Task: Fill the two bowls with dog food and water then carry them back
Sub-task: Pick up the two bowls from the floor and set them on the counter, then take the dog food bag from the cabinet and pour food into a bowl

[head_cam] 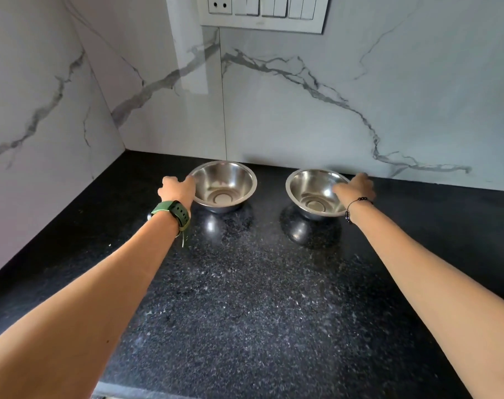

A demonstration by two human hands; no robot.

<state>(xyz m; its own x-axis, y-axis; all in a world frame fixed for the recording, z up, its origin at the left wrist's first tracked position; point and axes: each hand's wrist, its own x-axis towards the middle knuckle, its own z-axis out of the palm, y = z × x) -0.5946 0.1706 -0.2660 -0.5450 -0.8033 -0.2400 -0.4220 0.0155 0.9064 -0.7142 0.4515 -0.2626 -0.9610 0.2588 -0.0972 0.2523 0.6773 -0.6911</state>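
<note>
**kibble_dad:** ok so what's on the counter? Going big to small.

**steelbowlfan:** Biggest is the black speckled granite worktop [259,283], running into a corner of white marble-look wall tiles with grey veins [302,110]. A white switch panel [262,12] sits up on the back wall.

**kibble_dad:** and the bowls?

**steelbowlfan:** Two round shiny steel bowls near the worktop's back edge, upright, side by side but apart. The left steel bowl [225,185] is closer to the back left corner, the right steel bowl [311,194] further along the back edge. Both have nothing in them, just bare metal.

**kibble_dad:** hands?

**steelbowlfan:** Left hand [177,188], with a green strap watch [173,211] on the wrist, is curled onto the left bowl's near-left rim. Right hand [356,187], with a dark bead bracelet [356,204], grips the right bowl's right rim, thumb inside.
</note>
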